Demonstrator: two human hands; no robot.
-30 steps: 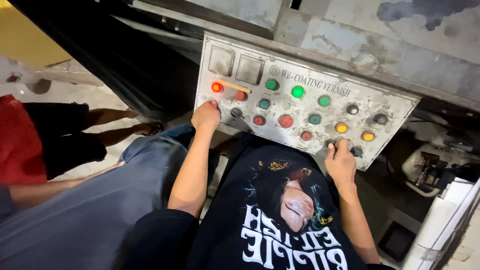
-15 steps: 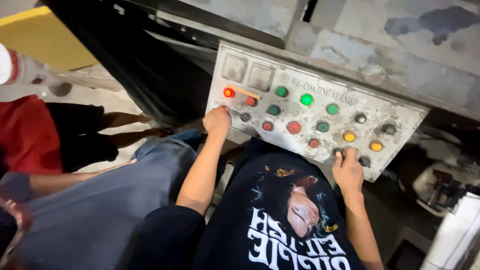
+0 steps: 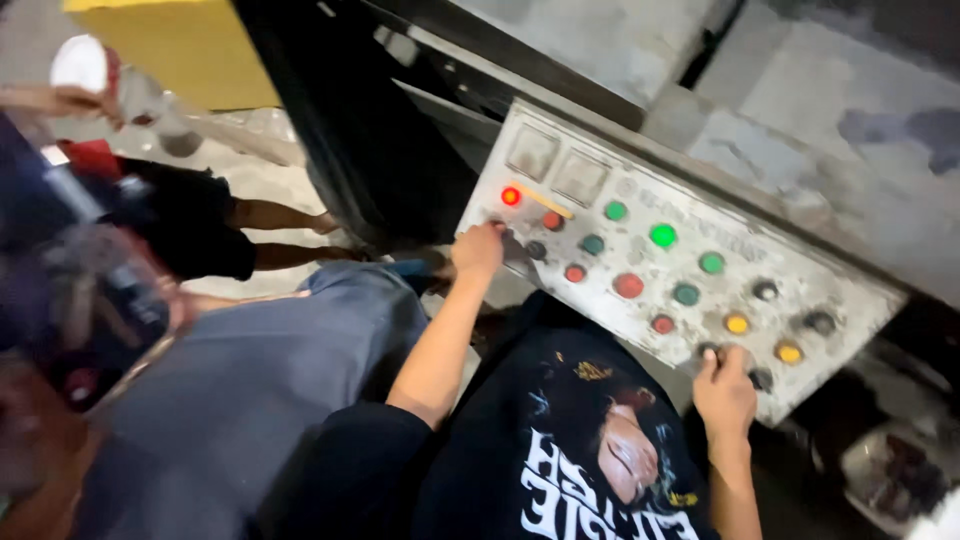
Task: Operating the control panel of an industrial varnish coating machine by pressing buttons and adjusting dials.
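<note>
Both hands on the control panel (image 3: 610,300), a worn grey-white metal plate tilted toward me, mounted on the grey machine housing (image 3: 800,120).

Left hand (image 3: 478,250): at the panel's lower left corner, fingers curled onto the plate edge by a dark knob (image 3: 536,250). Just below the lit red lamp (image 3: 511,196). Not clamped on anything I can see; whether a fingertip is pressing something, I cannot tell.

Right hand (image 3: 725,392): at the lower right edge, fingertips up on a dark knob (image 3: 712,351) near the bottom row. Fingers together around it, grip detail hidden by the hand itself.

Hands well apart, one at each end of the panel's lower edge.

Panel layout: two square meter windows (image 3: 556,165) top left, bright green lit button (image 3: 662,236) centre, other green buttons around it, large red button (image 3: 628,286) below, yellow buttons (image 3: 737,323) toward the right.

Another person's bare legs (image 3: 290,235) stand on the floor at left, beside a yellow block (image 3: 170,50). Left edge of view is blurred.
</note>
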